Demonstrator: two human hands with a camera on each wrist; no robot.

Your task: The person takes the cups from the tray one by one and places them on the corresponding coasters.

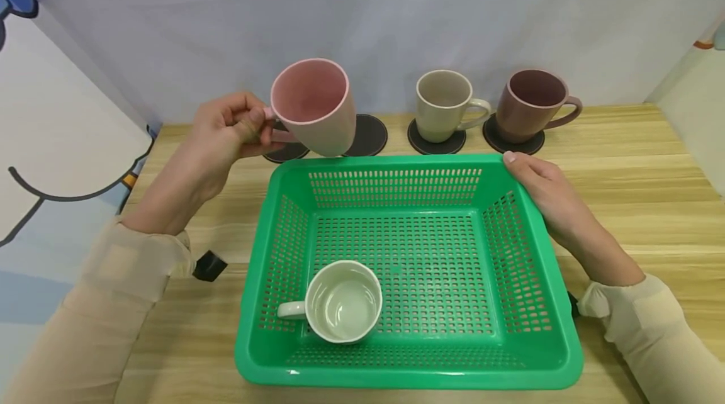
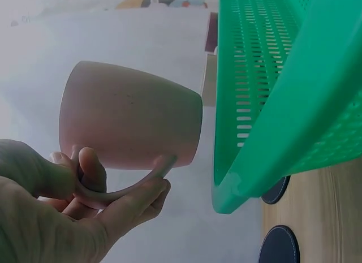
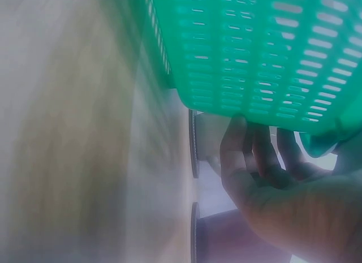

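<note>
My left hand [image 1: 226,130] pinches the handle of a pink mug [image 1: 334,130], thumb and fingers around it. The mug is raised over the far rim of a green perforated basket [image 1: 408,379], its mouth tipped toward the head camera. In the left wrist view the mug [image 2: 130,116] appears beside the basket wall [image 2: 249,189]. My right hand [image 1: 546,193] grips the basket's far right corner, with the thumb on the rim and curled fingers [image 3: 232,144] at the outer wall. Inside the basket, at the near left, stands a whitish mug [image 1: 345,303], handle to the left.
Behind the basket, a beige mug [image 1: 436,114] and a mauve mug [image 1: 521,114] stand on round dark coasters. Two further coasters, one at the left [image 1: 289,152] and another coaster [image 1: 368,134], lie partly behind the pink mug. A pale cloth wall [image 1: 385,26] borders the wooden table [image 1: 640,190].
</note>
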